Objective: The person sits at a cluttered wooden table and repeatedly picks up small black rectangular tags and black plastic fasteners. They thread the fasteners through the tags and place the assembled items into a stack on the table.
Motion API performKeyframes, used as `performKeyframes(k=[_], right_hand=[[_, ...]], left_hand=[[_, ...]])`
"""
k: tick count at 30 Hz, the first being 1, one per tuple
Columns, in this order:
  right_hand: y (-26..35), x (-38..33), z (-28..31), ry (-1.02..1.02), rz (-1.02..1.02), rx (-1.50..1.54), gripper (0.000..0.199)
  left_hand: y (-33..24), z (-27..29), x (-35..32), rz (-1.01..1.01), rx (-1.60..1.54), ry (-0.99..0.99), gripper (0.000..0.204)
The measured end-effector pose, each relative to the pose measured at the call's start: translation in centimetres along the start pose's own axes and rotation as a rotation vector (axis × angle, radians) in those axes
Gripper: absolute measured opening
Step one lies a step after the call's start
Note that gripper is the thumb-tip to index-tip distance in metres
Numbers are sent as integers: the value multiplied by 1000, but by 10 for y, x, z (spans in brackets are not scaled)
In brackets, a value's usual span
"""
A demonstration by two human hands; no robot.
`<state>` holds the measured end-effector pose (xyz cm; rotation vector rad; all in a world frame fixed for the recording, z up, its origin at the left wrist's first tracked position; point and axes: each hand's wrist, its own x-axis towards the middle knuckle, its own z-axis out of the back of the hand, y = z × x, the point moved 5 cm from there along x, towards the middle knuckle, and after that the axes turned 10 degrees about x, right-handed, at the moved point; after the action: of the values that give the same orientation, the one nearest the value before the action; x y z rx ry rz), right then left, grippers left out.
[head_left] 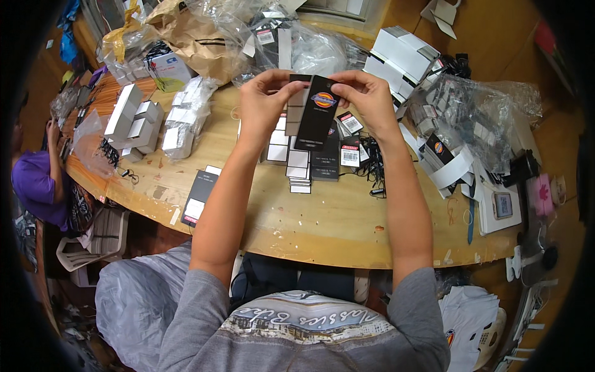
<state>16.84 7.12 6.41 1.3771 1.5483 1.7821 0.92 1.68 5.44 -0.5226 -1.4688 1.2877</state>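
Note:
Above the table, my left hand and my right hand pinch the top edges of hang tags between thumbs and fingers. A tall black hang tag with an oval logo hangs at my right fingertips. Beside and partly behind it, a paler panel hangs from my left fingers; whether it is a separate tag I cannot tell. Below lie a row of white tags, stacked black tags, small barcode tags and black strings. Another black tag lies by my left forearm.
White card stacks, a bagged stack and a brown paper bag stand left and back. White boxes, a clear bag of tags and a small screened device are right. A person in purple sits far left.

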Motion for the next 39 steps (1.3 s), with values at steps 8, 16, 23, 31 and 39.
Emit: performKeyframes(k=[8, 16, 23, 31, 39], right_hand=[[9, -18, 5, -102, 10, -95, 14], [-29, -69, 34, 175, -293, -946, 30], [-37, -68, 46, 93, -271, -936, 23], [-43, -65, 52, 41, -349, -853, 32], [-32, -63, 55, -77, -300, -772, 27]], left_hand=[[0, -27, -15, 143, -247, 197, 19], [3, -23, -11, 146, -389, 57, 21], [7, -29, -12, 64, -354, 47, 17], [0, -33, -20, 50, -248, 91, 15], [-1, -37, -20, 2, -231, 106, 15]])
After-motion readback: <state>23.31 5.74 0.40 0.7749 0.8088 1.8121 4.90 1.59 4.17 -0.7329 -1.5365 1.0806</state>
